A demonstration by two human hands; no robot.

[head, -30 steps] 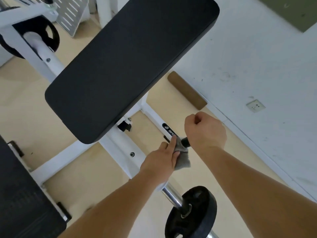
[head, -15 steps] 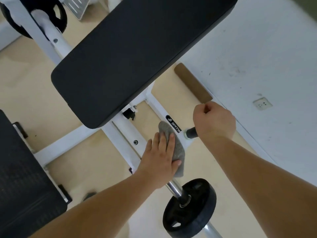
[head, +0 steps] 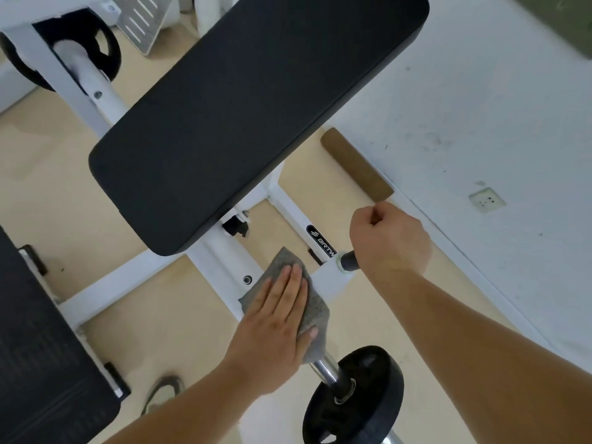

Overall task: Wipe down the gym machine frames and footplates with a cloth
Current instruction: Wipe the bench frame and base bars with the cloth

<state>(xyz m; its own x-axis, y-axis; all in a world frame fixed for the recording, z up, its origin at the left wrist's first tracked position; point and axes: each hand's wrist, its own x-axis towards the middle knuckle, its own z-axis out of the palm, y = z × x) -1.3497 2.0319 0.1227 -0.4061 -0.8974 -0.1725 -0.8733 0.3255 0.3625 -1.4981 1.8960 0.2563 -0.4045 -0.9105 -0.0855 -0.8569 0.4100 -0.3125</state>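
Head view is looking down on a white gym machine frame [head: 224,254] standing on a beige floor [head: 48,187]. The left hand [head: 275,328] is lying flat, fingers straight and together, pressing a grey cloth [head: 315,310] onto the frame's sloping white tube, just below the near edge of the black pad [head: 256,113]. The cloth is spreading out under the palm. One corner is poking out ahead of the fingertips, and its near edge is reaching the chrome sleeve [head: 323,368] that is carrying a black weight plate [head: 355,395]. The right hand [head: 389,238] is clenching round a short black handle [head: 349,261] that is sticking out of the frame's side, just beside the cloth. A dark oval label [head: 322,240] is sitting on the white tube between the pad and the handle. A brown roll [head: 357,165] is lying on the floor against the white wall [head: 464,107], which is carrying a socket [head: 487,200]. A second plate [head: 109,49] is hanging at the upper left, and a textured cushion [head: 38,347] is filling the lower left corner.
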